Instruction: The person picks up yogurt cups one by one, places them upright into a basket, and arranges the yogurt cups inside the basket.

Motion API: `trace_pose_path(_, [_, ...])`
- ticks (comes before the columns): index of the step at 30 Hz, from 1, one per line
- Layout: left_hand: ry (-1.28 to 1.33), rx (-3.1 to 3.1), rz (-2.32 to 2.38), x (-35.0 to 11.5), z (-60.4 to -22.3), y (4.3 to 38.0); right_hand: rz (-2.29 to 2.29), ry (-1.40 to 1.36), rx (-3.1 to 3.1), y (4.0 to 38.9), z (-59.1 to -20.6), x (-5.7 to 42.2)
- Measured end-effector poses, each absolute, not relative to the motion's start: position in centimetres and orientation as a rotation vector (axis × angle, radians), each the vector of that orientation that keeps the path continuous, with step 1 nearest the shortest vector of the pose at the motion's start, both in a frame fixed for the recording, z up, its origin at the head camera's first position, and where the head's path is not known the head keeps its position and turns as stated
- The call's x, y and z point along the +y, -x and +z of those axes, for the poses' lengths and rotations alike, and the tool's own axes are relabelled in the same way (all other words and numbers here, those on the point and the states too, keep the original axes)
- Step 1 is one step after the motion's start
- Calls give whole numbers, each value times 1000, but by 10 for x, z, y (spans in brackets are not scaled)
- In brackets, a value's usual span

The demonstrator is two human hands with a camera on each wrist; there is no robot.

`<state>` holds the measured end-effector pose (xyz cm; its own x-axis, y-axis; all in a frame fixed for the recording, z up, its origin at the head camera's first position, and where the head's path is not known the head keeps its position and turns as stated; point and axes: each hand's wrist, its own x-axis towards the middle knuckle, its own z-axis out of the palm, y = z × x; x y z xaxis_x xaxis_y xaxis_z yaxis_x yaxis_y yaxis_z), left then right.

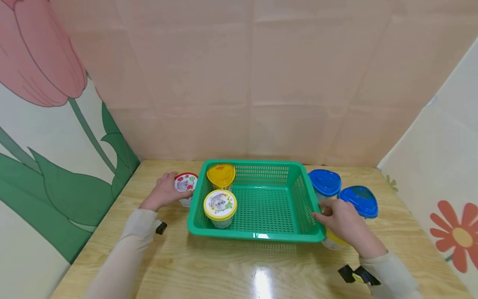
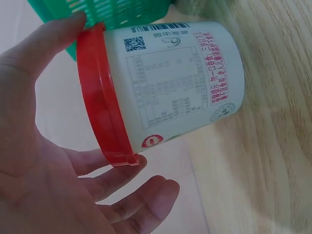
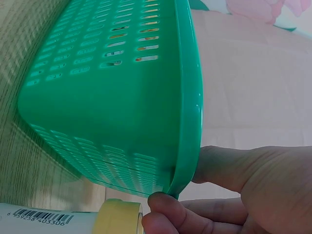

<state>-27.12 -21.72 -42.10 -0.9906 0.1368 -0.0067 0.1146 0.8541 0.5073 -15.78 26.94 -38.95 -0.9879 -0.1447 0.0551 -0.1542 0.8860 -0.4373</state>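
Observation:
My left hand (image 1: 164, 194) has its thumb and fingers around the red lid of a white paper cup (image 2: 170, 78), left of the green plastic basket (image 1: 257, 237). In the left wrist view the cup's printed side shows, and its base is close to the wooden table. At the basket's right front corner, my right hand (image 1: 341, 220) pinches the rim, thumb on one side and fingers on the other. Inside the basket, at its left end, stand an orange-lidded container (image 1: 221, 175) and a yellow-lidded cup (image 1: 220, 204).
Two blue-lidded containers (image 1: 325, 182) stand right of the basket, beyond my right hand. Another yellow-lidded cup (image 3: 117, 218) is under that hand, partly hidden in the head view. A wall (image 1: 254, 83) rises behind the table (image 1: 209, 265), with printed panels at both sides.

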Motion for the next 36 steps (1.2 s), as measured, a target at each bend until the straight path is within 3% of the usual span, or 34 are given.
trace_pose_path(36, [-214,3073,781,-218,-430,275,708,-227,-3038,158,-389,269])
